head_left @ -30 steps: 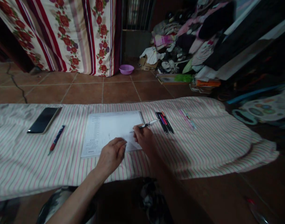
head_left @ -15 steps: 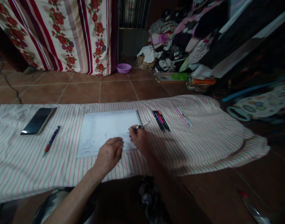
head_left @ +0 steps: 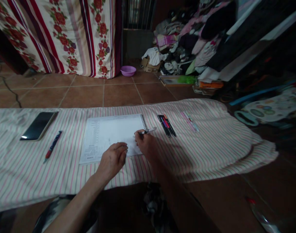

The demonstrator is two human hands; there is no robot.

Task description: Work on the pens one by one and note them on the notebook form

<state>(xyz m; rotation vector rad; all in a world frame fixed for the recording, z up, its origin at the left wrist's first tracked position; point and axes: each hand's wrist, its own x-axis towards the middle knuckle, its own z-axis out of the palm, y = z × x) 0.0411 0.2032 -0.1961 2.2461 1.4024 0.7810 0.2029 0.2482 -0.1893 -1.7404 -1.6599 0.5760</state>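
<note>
A spiral notebook (head_left: 119, 124) lies on the striped cloth, its coil on the right and a printed strip down its left side. Faint marks show low on the otherwise pale page. My right hand (head_left: 144, 142) grips a black-and-white pen (head_left: 146, 131) over the page's right part; I cannot make out whether the tip touches the paper. Across the notebook's lower edge rests my left hand (head_left: 114, 158), fingers lying loosely on the page with nothing seen in them. To the right of the notebook, several dark pens (head_left: 166, 125) lie side by side.
A phone (head_left: 38, 126) and a red-and-blue pen (head_left: 52, 146) lie on the cloth (head_left: 223, 145) at left. Pastel pens (head_left: 190, 122) sit farther right. Beyond are a purple basin (head_left: 128, 71), a floral curtain (head_left: 77, 38) and a clothes pile (head_left: 186, 42).
The right hand and its pen have shifted very slightly over the page. The left hand stays in place on the notebook, and the whole view has moved a little.
</note>
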